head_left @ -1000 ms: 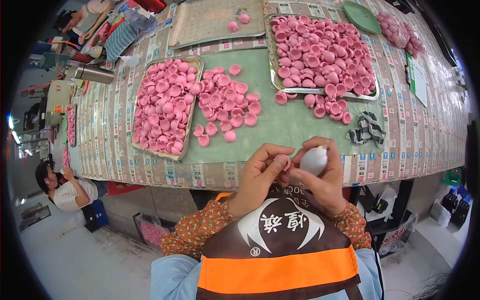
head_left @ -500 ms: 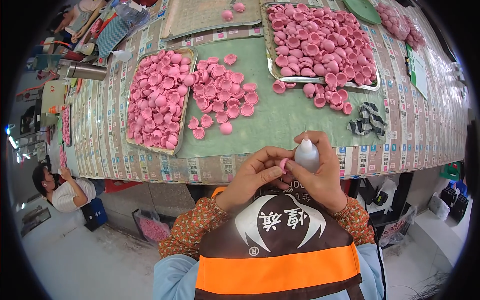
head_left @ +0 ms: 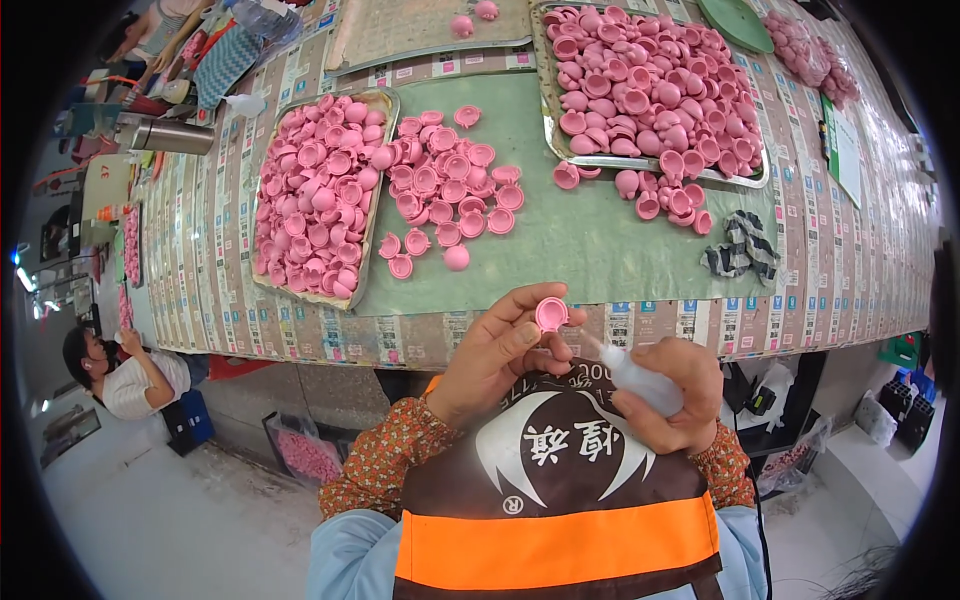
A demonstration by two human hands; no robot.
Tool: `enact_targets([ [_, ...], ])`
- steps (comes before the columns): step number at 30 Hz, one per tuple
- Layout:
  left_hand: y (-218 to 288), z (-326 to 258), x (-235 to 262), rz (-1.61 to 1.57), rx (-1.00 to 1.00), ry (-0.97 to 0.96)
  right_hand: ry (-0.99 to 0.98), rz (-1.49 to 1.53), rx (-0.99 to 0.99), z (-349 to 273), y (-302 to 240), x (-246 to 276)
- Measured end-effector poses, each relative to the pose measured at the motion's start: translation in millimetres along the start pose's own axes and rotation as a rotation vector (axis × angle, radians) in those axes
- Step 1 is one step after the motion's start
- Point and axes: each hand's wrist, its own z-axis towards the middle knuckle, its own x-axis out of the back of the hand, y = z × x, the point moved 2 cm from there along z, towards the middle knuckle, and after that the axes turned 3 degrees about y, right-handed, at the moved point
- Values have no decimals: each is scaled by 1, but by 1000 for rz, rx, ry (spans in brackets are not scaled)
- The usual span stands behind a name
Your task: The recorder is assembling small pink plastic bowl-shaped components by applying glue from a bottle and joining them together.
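A small pink cup-shaped plastic piece (head_left: 551, 314) is pinched between the fingers of my left hand (head_left: 498, 345), its hollow side facing up. My right hand (head_left: 682, 385) grips a whitish squeeze bottle (head_left: 645, 383) with a thin nozzle. The bottle tilts toward the left, its tip a little to the right of the pink piece and apart from it. Both hands are over the apron (head_left: 560, 450), at the table's near edge. Beyond them, loose pink pieces (head_left: 455, 190) lie on a green mat (head_left: 560, 240).
A tray (head_left: 372, 230) heaped with pink pieces stands at left, another tray (head_left: 660, 172) at right. A striped cloth (head_left: 742, 246) lies near the right tray. At the back are a nearly bare tray (head_left: 400, 40) and a green plate (head_left: 736, 25). Another person (head_left: 130, 375) sits far left.
My right hand has drawn away from the left and swung the bottle from upright to a tilt. My left hand has raised the pink piece and turned its hollow side up.
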Motion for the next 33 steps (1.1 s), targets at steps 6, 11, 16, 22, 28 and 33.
enact_targets([
  [6,-1,-2,-1,69,9,15,-54,-93,205,19,-6,-1],
  [11,-3,-2,-1,62,8,2,-37,-96,246,19,-3,-5],
  [16,-4,-2,-1,72,25,-8,-32,-101,244,20,-2,-7],
  [22,-5,-2,-2,81,35,-14,-45,-107,216,16,-2,-8],
  [28,-6,-1,-1,111,30,-19,-60,-135,216,14,2,-8],
  [33,-7,-3,-1,112,52,10,-35,-115,207,13,4,-7],
])
